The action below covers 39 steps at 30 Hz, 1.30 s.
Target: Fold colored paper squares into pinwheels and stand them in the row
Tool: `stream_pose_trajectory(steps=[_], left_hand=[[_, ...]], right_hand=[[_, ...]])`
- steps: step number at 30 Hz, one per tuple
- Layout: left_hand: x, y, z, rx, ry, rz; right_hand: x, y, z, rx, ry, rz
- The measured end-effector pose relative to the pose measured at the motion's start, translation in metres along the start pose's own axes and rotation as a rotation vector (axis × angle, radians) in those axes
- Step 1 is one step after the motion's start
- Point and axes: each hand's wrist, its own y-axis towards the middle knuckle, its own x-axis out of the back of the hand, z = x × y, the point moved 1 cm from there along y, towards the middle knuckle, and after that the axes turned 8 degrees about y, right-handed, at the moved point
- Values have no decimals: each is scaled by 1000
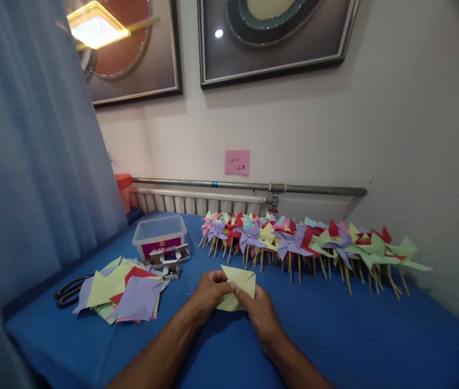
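Head view is showing left hand (pixel 209 292) and right hand (pixel 260 313) pinching yellow paper (pixel 237 286) mid-fold near the tabletop's front edge, with pinwheels (pixel 302 243) lining the back and sheets (pixel 128 292) waiting left.

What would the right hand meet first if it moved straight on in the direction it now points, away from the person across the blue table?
Probably the row of paper pinwheels. The right hand, holding the yellow-green paper together with the left hand, points up and slightly left; bare blue table lies between. Depth is unclear.
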Motion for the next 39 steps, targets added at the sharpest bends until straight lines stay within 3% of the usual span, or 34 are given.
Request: stream_pose_trajectory(steps=[4, 8, 16, 22, 32, 39], left_hand=[[1, 3, 3, 4, 39, -73], [2, 5, 6, -9, 48, -74], [1, 5, 8, 21, 42, -72], [1, 5, 9, 31, 91, -72], [-3, 1, 2, 23, 119, -102], [-2, 4, 7, 33, 161, -115]], right_hand=[[0, 0, -1, -3, -30, 16], [-5, -4, 6, -8, 67, 11], [-9, -11, 24, -185, 317, 33], [-11, -9, 26, -238, 367, 145], [-9, -10, 20, -162, 272, 27], [-10, -7, 28, -125, 216, 78]])
